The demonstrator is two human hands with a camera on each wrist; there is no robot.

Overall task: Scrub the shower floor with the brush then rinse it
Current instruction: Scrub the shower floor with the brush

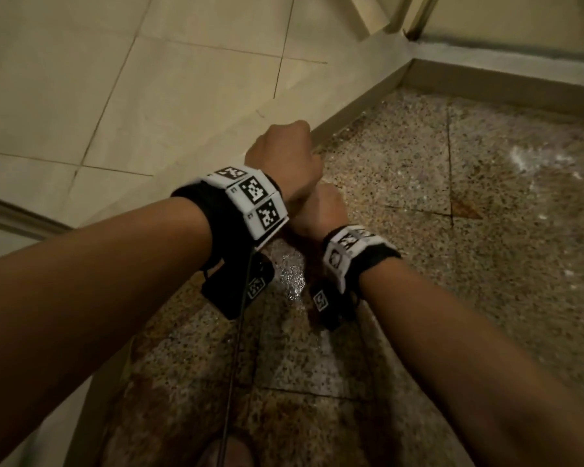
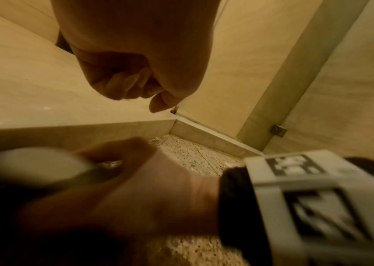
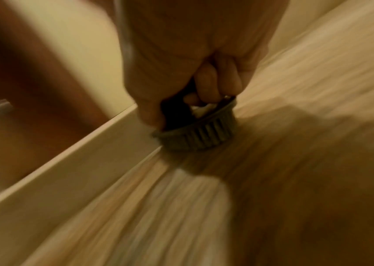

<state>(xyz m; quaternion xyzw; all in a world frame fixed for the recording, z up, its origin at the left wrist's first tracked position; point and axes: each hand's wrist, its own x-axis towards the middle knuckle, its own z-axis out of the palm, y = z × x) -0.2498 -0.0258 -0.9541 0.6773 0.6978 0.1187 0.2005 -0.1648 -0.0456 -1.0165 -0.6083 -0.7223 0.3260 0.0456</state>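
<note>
scrub brush (image 3: 195, 129) bristles-down on speckled shower floor (image 1: 402, 170), hard against its left edge by the low curb (image 1: 358, 106). right hand (image 3: 181, 59) clenched round brush handle; left hand (image 2: 136, 54) fisted, empty. step: scrubbing, floor wet. next, probably: work strokes outward to the dry-looking right side, then rinse.

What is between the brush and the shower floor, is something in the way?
Nothing visible is. The right hand grips the brush by its dark handle, and the bristles point down at the speckled shower floor beside the low curb. The wrist picture is blurred, so whether the bristles touch cannot be told. The left hand is fisted above, not underneath.
</note>
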